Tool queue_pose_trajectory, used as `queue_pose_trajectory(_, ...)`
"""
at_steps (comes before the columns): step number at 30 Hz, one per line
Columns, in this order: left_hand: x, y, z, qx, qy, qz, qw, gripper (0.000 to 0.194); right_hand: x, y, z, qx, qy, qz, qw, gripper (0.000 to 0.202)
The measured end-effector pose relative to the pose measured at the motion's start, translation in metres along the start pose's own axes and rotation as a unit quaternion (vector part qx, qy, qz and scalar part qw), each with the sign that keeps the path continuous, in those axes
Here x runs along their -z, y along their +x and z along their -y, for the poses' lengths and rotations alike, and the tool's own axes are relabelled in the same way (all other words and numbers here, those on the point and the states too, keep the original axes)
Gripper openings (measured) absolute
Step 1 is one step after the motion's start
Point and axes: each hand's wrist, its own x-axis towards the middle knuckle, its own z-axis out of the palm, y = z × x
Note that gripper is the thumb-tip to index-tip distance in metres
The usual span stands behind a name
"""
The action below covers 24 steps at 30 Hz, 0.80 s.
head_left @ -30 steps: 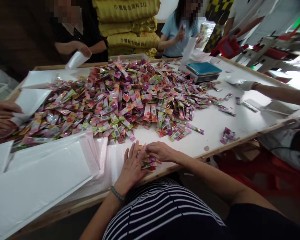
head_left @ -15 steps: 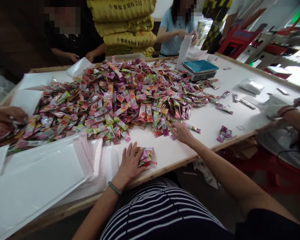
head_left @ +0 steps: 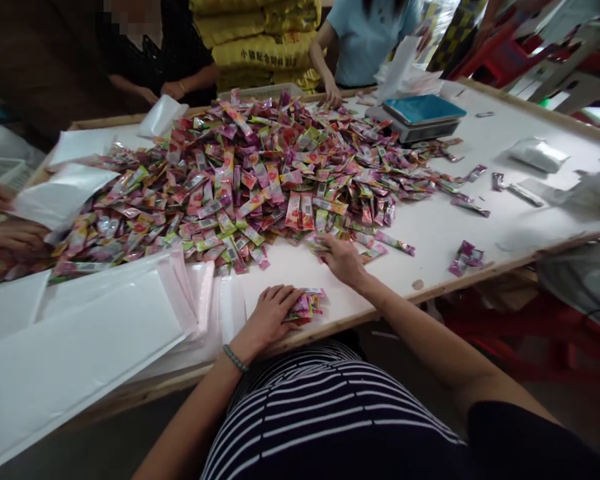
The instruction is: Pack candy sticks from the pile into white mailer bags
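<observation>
Head view: sachets [head_left: 309, 305] against left hand [head_left: 271, 313]

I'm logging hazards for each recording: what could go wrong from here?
The packets under the left hand lie near the table's front edge, so some might slip off. The right hand is at the loose heap, where disturbing one packet could slide others. A corner of the envelopes seems to overhang the edge and could get knocked.
</observation>
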Motion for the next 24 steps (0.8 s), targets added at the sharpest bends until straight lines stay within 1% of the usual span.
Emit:
queue_pose_trajectory(1,-0.001,-0.002,-0.001,0.001,0.008,-0.016,1.000,0.082,-0.005,0.002,0.009,0.043,0.008,0.051,0.998,0.033)
queue_pose_trajectory(3,-0.001,-0.007,0.000,0.025,0.035,-0.064,0.997,0.093,-0.013,0.003,0.024,0.112,0.011,0.154,0.982,0.034)
queue_pose_trajectory(5,-0.001,-0.014,0.003,0.061,0.063,-0.094,0.992,0.105,-0.016,-0.003,0.035,0.140,0.016,0.219,0.965,0.040)
queue_pose_trajectory(6,-0.001,-0.017,0.004,0.075,0.072,-0.091,0.990,0.108,-0.016,-0.010,0.039,0.150,0.018,0.235,0.960,0.046)
queue_pose_trajectory(8,0.001,-0.018,0.008,0.086,0.083,-0.051,0.991,0.107,-0.016,-0.026,0.045,0.177,0.007,0.251,0.952,0.061)
queue_pose_trajectory(10,0.003,-0.012,0.010,0.082,0.090,-0.017,0.992,0.096,-0.017,-0.041,0.050,0.206,-0.032,0.259,0.943,0.081)
queue_pose_trajectory(12,0.006,-0.002,0.013,0.077,0.089,-0.008,0.993,0.086,-0.019,-0.050,0.054,0.214,-0.074,0.264,0.938,0.094)
queue_pose_trajectory(14,0.011,0.007,0.016,0.067,0.075,-0.015,0.995,0.083,-0.021,-0.051,0.057,0.208,-0.100,0.265,0.936,0.096)
queue_pose_trajectory(16,0.016,0.010,0.019,0.054,0.046,-0.019,0.997,0.091,-0.021,-0.047,0.058,0.205,-0.112,0.257,0.938,0.099)
queue_pose_trajectory(18,0.021,0.007,0.021,0.050,0.022,-0.007,0.999,0.104,-0.021,-0.042,0.058,0.210,-0.113,0.254,0.937,0.105)
queue_pose_trajectory(20,0.024,-0.002,0.021,0.066,0.025,0.013,0.997,0.112,-0.022,-0.040,0.060,0.220,-0.106,0.263,0.933,0.107)
queue_pose_trajectory(22,0.025,-0.013,0.019,0.092,0.045,0.018,0.995,0.108,-0.026,-0.040,0.061,0.238,-0.097,0.268,0.929,0.097)
queue_pose_trajectory(24,0.023,-0.021,0.017,0.111,0.048,0.004,0.993,0.100,-0.029,-0.041,0.062,0.253,-0.091,0.263,0.927,0.083)
